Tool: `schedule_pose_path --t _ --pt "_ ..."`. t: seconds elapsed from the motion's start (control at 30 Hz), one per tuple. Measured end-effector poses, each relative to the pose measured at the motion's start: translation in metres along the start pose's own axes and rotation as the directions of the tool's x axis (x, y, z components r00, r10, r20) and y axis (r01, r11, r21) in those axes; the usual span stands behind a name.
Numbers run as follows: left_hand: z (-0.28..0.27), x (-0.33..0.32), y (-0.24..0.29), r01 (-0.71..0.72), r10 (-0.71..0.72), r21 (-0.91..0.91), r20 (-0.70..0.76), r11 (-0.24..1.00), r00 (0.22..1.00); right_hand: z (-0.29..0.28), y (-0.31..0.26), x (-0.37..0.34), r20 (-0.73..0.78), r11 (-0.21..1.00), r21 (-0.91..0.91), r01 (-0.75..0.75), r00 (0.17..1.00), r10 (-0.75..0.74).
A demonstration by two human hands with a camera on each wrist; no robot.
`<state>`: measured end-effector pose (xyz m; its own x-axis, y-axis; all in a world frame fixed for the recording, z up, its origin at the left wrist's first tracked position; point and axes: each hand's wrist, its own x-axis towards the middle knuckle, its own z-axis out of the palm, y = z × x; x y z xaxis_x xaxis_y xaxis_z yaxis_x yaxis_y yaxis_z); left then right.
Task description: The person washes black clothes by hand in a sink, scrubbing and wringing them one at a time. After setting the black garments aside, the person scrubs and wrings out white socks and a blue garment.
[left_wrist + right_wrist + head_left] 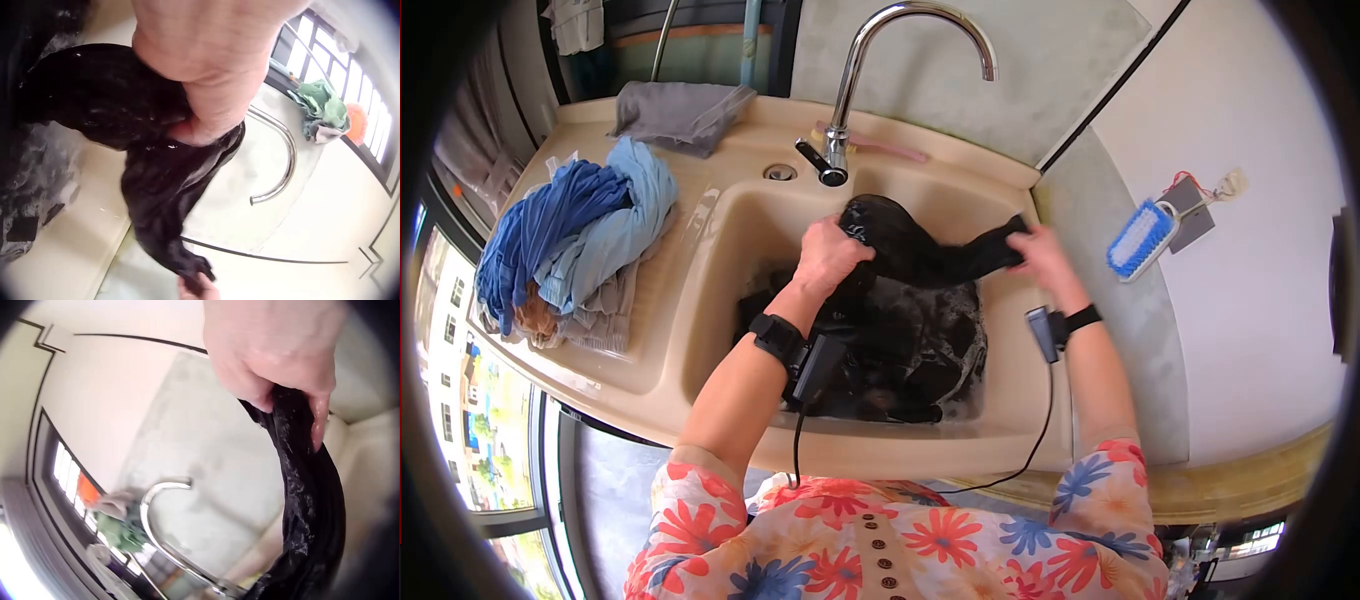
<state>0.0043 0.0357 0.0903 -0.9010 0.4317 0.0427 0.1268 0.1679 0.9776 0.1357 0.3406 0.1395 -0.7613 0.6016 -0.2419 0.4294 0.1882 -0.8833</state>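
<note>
A wet black garment (920,248) is stretched between both hands above the sink basin (735,215). My left hand (832,254) grips its bunched left part, thumb pressed over the cloth in the left wrist view. At the other end, my right hand (1045,262) pinches the cloth between thumb and fingers, as the right wrist view shows (275,350). Between the hands the fabric sags in a curve. Below it, more dark cloth (870,360) lies in sudsy water in the basin.
A chrome faucet (840,110) arches over the sink's back edge. Blue twisted clothes (580,230) lie on the drainboard at left, with a grey cloth (675,115) behind. A pink-handled brush (890,147) rests behind the faucet. A blue-and-white brush (1142,240) hangs on the right wall.
</note>
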Motion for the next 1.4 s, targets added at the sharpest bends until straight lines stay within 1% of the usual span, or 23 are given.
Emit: schedule_pose_path --t 0.03,0.07,0.1,0.17,0.23,0.37,0.5,0.53,0.57,0.6,0.67,0.7,0.73,0.8,0.97,1.07,1.17,1.2,1.23,1.27,1.3,1.37,1.4 --pt "0.001 -0.003 0.007 0.008 -0.008 0.007 -0.005 1.0 1.0 0.028 0.001 -0.013 0.051 0.972 -0.232 -0.033 0.998 0.046" --pt "0.001 -0.007 0.02 -0.023 0.018 0.08 0.062 0.996 0.998 0.049 0.013 -0.014 0.163 0.928 -0.261 0.265 0.96 -0.228" --pt "0.004 -0.01 0.026 -0.055 0.035 0.15 0.132 0.987 0.991 0.07 0.024 -0.014 0.277 0.804 -0.251 0.538 0.836 -0.473" --pt "0.014 -0.01 0.025 -0.081 0.049 0.191 0.166 0.978 0.985 0.108 -0.002 -0.039 0.501 0.643 -0.149 0.751 0.618 -0.606" --pt "0.019 -0.012 0.031 -0.145 0.109 0.139 0.24 0.98 0.965 0.125 -0.012 -0.046 0.503 0.73 -0.063 0.681 0.653 -0.566" --pt "0.012 -0.014 0.027 0.004 0.004 -0.018 0.447 1.0 0.895 0.142 0.013 -0.036 0.422 0.875 0.122 0.468 0.774 -0.472" --pt "-0.006 -0.035 0.014 0.046 0.018 -0.137 0.435 0.989 0.9 0.134 0.01 -0.026 0.333 0.759 -0.048 0.65 0.727 -0.601" --pt "-0.015 -0.038 0.003 0.388 -0.286 -0.231 0.375 0.892 0.882 0.131 0.0 -0.031 0.339 0.677 -0.039 0.735 0.647 -0.683" --pt "-0.021 -0.042 -0.002 0.66 -0.567 -0.332 0.34 0.674 0.75 0.13 -0.01 -0.036 0.343 0.584 -0.032 0.811 0.558 -0.756" --pt "-0.023 -0.049 -0.005 0.664 -0.569 -0.311 0.347 0.68 0.745 0.13 -0.018 -0.043 0.394 0.515 -0.056 0.855 0.493 -0.776" --pt "-0.024 -0.065 -0.006 0.875 -0.6 -0.409 0.641 0.26 0.478 0.145 -0.02 -0.055 0.482 0.361 -0.065 0.93 0.346 -0.805" --pt "-0.021 -0.07 -0.021 0.849 -0.338 -0.486 0.779 0.206 0.528 0.151 -0.02 -0.068 0.529 0.29 -0.016 0.957 0.255 -0.809" --pt "-0.014 -0.074 -0.022 0.834 -0.317 -0.531 0.773 0.15 0.55 0.162 -0.018 -0.081 0.608 0.275 0.035 0.961 0.198 -0.769" --pt "-0.009 -0.083 -0.031 0.805 -0.163 -0.582 0.789 0.114 0.593 0.184 0.01 -0.091 0.635 0.333 0.052 0.941 0.227 -0.739" --pt "0.006 -0.093 -0.026 0.721 -0.208 -0.693 0.705 0.0 0.678 0.177 0.02 -0.099 0.561 0.386 -0.184 0.904 0.419 -0.714" --pt "0.011 -0.09 -0.027 0.735 -0.264 -0.678 0.707 0.014 0.656 0.169 0.035 -0.074 0.531 0.782 -0.119 0.612 0.705 -0.471" --pt "0.016 -0.085 -0.005 0.708 -0.297 -0.706 0.679 -0.016 0.671 0.135 0.049 -0.07 0.553 0.954 0.16 0.252 0.778 -0.298" --pt "0.018 -0.082 0.01 0.694 -0.289 -0.72 0.667 -0.012 0.686 0.122 0.048 -0.076 0.558 0.955 0.15 0.257 0.775 -0.297" --pt "0.018 -0.078 0.018 0.685 -0.281 -0.728 0.662 -0.022 0.695 0.11 0.046 -0.085 0.482 0.955 0.284 -0.085 0.873 -0.066" --pt "0.018 -0.075 0.024 0.675 -0.191 -0.737 0.668 -0.039 0.719 0.101 0.048 -0.093 0.439 0.817 0.422 -0.393 0.877 0.195" --pt "0.018 -0.071 0.027 0.663 -0.101 -0.747 0.665 -0.057 0.74 0.099 0.064 -0.095 0.445 0.828 0.402 -0.391 0.874 0.196" --pt "0.016 -0.066 0.03 0.724 0.056 -0.667 0.728 -0.177 0.684 0.1 0.109 -0.09 0.834 0.307 0.506 -0.806 0.548 0.062" --pt "0.019 -0.067 0.036 0.727 0.116 -0.668 0.719 -0.158 0.685 0.107 0.112 -0.091 0.84 0.325 0.489 -0.809 0.537 0.075"
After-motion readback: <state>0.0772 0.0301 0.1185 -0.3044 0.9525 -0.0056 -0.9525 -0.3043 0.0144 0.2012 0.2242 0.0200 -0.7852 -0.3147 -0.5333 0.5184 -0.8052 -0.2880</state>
